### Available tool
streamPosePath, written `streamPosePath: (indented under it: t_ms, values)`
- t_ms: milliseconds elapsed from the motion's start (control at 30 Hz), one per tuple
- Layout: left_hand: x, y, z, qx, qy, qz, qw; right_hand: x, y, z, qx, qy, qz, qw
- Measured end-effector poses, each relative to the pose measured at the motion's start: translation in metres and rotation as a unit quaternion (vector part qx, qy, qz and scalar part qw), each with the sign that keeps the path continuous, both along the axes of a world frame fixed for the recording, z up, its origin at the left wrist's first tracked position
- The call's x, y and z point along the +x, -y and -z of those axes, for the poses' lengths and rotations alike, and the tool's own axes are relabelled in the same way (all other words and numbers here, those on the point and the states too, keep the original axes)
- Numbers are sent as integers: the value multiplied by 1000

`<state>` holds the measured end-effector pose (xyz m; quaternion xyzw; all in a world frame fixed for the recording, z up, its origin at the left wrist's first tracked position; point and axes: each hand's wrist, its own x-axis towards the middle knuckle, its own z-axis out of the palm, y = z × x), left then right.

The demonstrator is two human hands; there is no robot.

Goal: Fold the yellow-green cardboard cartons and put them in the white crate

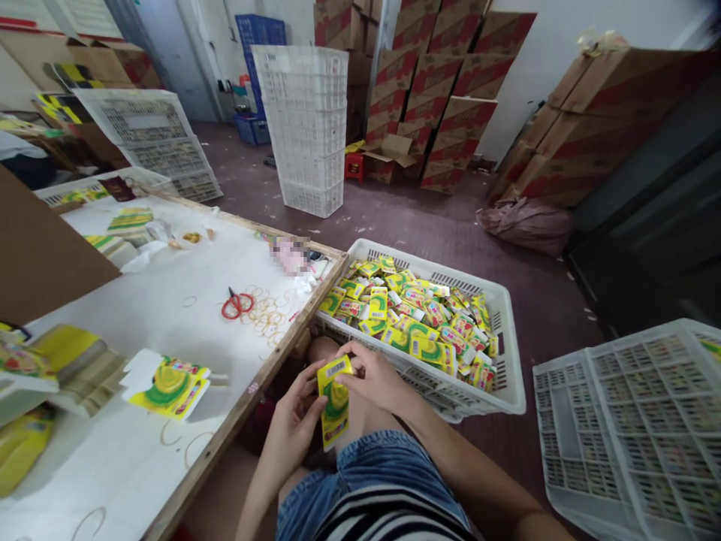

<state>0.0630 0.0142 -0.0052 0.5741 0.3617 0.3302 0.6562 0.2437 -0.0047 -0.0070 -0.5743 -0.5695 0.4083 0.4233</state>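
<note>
Crate (511, 368) of cartons (417, 323) right of table (140, 315)

Room light, from where I stand: soft, even, cool. Table (158, 319): palest surface, faint diffuse shadow around the flat yellow carton (169, 387). Dark panel (665, 218), far right: deep gloom. Held yellow packet (336, 402): barcode distinct, small lettering soft. Pixelated patch (290, 254): table's far edge. Margins: wide-angle stretch, right-hand cardboard boxes (625, 109) slanting; upper right corner blurred, darkened.

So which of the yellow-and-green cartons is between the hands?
The carton gripped by both left hand and right hand, barcode showing; the others in view lie unheld, many in the white plastic crate just beyond.
</note>
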Motion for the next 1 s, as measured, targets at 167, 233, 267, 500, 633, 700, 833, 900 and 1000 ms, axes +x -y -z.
streamPosePath:
  t_ms: [167, 233, 267, 500, 633, 700, 833, 900, 1000]
  values:
    - [1, -2, -5, -34, 26, -18, 999, -4, 4, 2, 33, -14, 7, 999]
    - [4, -1, -4, -45, 35, -10, 998, -2, 5, 6, 42, -42, 13, 998]
    - [6, -1, -3, -47, 40, -6, 998, 0, 3, 9, 39, -64, 11, 997]
    - [-11, -14, -4, 209, -130, -201, 948, 39, -60, 30, 23, -366, 197, 909]
    - [-56, -27, -11, 350, -322, -379, 794, 48, -81, 41, 7, -397, 198, 896]
    - [-76, -30, -9, 323, -394, -405, 759, 43, -77, 50, -19, -400, 190, 896]
    - [-100, -32, 2, 235, -486, -370, 756, 30, -62, 61, -55, -390, 179, 902]
    - [-106, -33, 4, 227, -502, -361, 752, 24, -60, 61, -64, -379, 167, 908]
    - [-114, -36, -4, 186, -526, -375, 740, 10, -60, 55, -64, -360, 148, 919]
